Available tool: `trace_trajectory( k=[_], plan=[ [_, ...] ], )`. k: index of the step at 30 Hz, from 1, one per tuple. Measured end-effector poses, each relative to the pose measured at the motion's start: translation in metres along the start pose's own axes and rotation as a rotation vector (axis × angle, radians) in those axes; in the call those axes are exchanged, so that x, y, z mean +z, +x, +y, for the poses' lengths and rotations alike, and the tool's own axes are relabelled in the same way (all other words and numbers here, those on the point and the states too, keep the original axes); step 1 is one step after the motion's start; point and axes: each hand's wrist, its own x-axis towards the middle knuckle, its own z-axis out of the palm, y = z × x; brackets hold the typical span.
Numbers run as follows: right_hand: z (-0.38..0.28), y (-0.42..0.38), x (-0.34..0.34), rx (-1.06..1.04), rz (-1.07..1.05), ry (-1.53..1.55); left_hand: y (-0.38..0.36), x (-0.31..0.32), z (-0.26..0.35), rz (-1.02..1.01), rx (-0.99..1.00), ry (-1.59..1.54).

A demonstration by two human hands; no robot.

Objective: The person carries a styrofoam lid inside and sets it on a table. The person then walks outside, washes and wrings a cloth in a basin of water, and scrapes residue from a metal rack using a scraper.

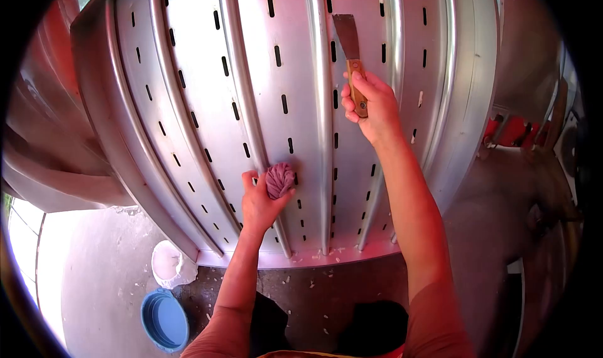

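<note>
My right hand (375, 103) grips the wooden handle of a putty knife (349, 40), whose flat metal blade points up along the panel. In my left hand (259, 201) is a crumpled purple-grey cloth (280, 179), held against or close to the panel beside a raised rib. The large metal panel (301, 119) in front of me has long rounded ribs and rows of dark slots. A few slots at the upper right look pale, as if filled. Small white bits lie along the panel's lower edge.
On the floor at the lower left stand a blue basin (164, 320) and a white bag or lined container (173, 265). White scraps are scattered on the floor near my feet. Red equipment (518, 132) is at the right, and a curved metal surface (56, 144) borders the left.
</note>
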Motion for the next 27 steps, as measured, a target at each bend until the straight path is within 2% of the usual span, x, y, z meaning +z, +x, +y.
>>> trace_trajectory(
  k=[8, 11, 12, 15, 19, 24, 27],
  plan=[
    [-0.018, 0.022, 0.038, -0.053, 0.126, -0.136, 0.001, -0.009, -0.009, -0.008, 0.011, -0.094],
    [-0.014, 0.028, 0.036, -0.019, 0.047, 0.039, 0.000, -0.011, -0.011, -0.008, 0.022, -0.112],
    [-0.013, 0.030, 0.032, -0.009, -0.061, 0.174, -0.001, -0.009, -0.013, -0.008, 0.032, -0.112],
    [-0.016, 0.026, 0.022, 0.027, -0.116, 0.174, -0.003, -0.010, -0.017, -0.027, 0.052, -0.132],
    [-0.008, 0.013, 0.024, 0.055, 0.013, 0.013, -0.002, -0.018, -0.011, -0.089, -0.017, -0.143],
    [-0.043, 0.048, 0.035, -0.101, -0.001, 0.048, -0.002, -0.016, -0.012, -0.091, -0.030, -0.161],
    [-0.043, 0.033, 0.043, -0.069, 0.041, -0.082, 0.001, -0.020, -0.012, -0.106, -0.018, -0.167]
  ],
)
